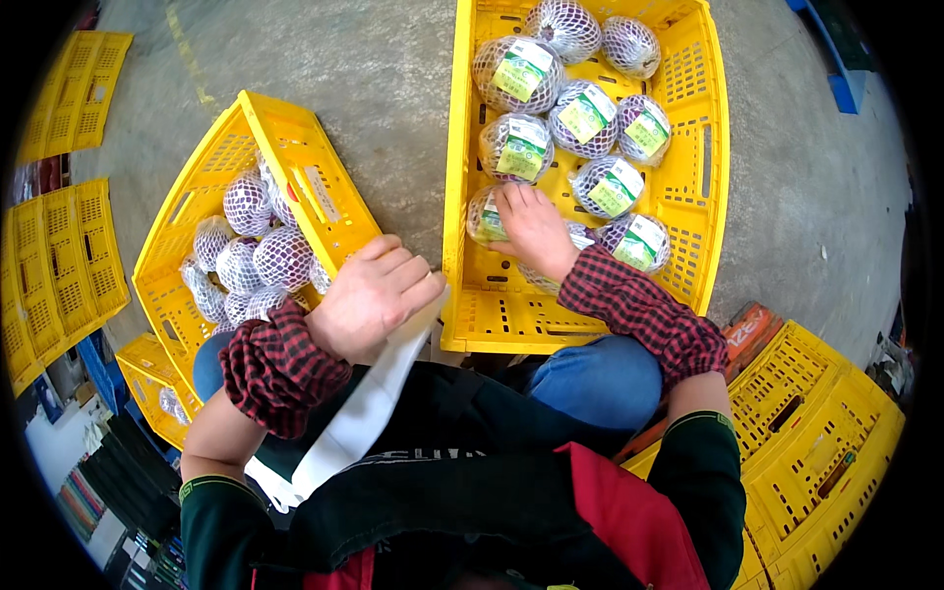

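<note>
The left hand [383, 300] has its fingers curled closed on a long white strip [356, 425] trailing toward the lap. The right hand [536, 228] lays its fingers, close together, on a round, net-wrapped purple item [479, 211] beside the yellow crate [456, 147]'s left wall, inside; I can't tell whether they grip it. A greenish label partly shows.

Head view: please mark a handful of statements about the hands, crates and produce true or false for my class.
1. The right hand touches a net-wrapped purple item. True.
2. The left hand holds nothing. False: it holds a white strip.
3. The crate under the right hand is blue. False: it is yellow.
4. Labels show on several items there. True.
5. The tilted left crate is empty. False: it holds net-wrapped produce.
</note>
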Demonstrator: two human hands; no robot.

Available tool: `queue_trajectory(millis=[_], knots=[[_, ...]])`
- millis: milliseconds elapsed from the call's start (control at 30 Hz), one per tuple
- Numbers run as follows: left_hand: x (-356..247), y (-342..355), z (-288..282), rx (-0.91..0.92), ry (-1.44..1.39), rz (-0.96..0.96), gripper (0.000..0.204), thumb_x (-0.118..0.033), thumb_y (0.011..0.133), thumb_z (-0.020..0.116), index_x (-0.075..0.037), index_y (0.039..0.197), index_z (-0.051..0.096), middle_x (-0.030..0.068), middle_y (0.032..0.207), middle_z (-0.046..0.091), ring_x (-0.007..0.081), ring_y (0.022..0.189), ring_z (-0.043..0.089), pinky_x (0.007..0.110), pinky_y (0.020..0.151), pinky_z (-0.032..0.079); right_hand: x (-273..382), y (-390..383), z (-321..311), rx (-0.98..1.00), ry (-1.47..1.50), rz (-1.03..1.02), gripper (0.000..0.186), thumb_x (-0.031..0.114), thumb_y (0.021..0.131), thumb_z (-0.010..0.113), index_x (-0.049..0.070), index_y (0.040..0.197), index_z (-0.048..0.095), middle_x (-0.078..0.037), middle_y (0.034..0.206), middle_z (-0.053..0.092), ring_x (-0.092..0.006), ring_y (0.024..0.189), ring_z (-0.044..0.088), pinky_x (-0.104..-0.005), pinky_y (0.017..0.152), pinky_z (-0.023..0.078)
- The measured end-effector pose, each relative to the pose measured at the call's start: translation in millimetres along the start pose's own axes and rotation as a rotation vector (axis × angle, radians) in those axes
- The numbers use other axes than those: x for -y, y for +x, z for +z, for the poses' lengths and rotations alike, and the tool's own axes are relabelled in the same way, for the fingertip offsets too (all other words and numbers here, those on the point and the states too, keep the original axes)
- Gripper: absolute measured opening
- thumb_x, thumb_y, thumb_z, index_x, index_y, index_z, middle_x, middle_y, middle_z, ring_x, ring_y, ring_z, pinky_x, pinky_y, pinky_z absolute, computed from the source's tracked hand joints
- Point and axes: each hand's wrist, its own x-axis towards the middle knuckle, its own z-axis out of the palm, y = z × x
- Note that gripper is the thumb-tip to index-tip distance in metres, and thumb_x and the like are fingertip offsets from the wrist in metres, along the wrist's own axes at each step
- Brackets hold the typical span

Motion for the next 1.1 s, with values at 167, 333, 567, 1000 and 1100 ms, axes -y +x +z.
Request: queue_trajectory(millis=[167,333,567,1000,1100], knots=[[3.4,9.0,0.0,-0.267,-0.364,-0.405,0.013,-0.006,0.086,0.066,-0.005,0.096,0.057,0.0038,0.074,0.06,0.0163,0.069,0.059,0.029,0.066,0.046,2.6,24.9,-42.3,0.339,0.732,0.246,0.062,0.032,0.08,0.074,-0.003,0.124,0.049,-0.012,0.112,0.053,-0.0225,0.104,0.054,-0.0322,0.089,0.043],[8.1,30.4,-18.2,-0.374,-0.761,-0.788,0.008,-0.01,0.096,0.057,-0.003,0.096,0.053,-0.0011,0.074,0.059,0.0024,0.068,0.051,0.019,0.058,0.042,22.1,17.4,-74.8,0.472,1.735,0.382,0.057,0.028,0.094,0.063,0.0,0.138,0.039,-0.008,0.124,0.055,-0.018,0.117,0.053,-0.029,0.097,0.043],[35.8,86.6,-15.1,-0.564,-0.675,-0.592,0.015,-0.012,0.091,0.061,-0.001,0.099,0.055,0.0161,0.085,0.064,0.0251,0.077,0.064,0.033,0.07,0.05,37.7,26.4,-121.6,0.289,2.008,0.467,0.041,0.018,0.093,0.064,0.001,0.129,0.053,-0.005,0.121,0.06,-0.0129,0.111,0.056,-0.0287,0.099,0.043],[-2.2,73.5,-21.3,-0.137,-0.704,-0.33,0.025,0.006,0.082,0.059,-0.002,0.106,0.057,0.0163,0.087,0.065,0.032,0.083,0.068,0.035,0.072,0.053,26.5,-9.9,-119.5,0.177,1.765,0.382,0.028,0.029,0.096,0.061,0.003,0.105,0.06,0.002,0.091,0.062,-0.0039,0.086,0.056,-0.0224,0.071,0.046],[-0.3,67.0,-28.6,-0.16,-0.686,-0.377,0.022,0.004,0.084,0.057,-0.004,0.105,0.056,0.0191,0.087,0.064,0.0359,0.082,0.067,0.038,0.071,0.053,34.7,-2.2,-127.4,0.017,1.545,0.362,0.029,0.026,0.095,0.061,0.004,0.114,0.058,0.0,0.092,0.062,-0.0071,0.083,0.057,-0.0243,0.072,0.047]])
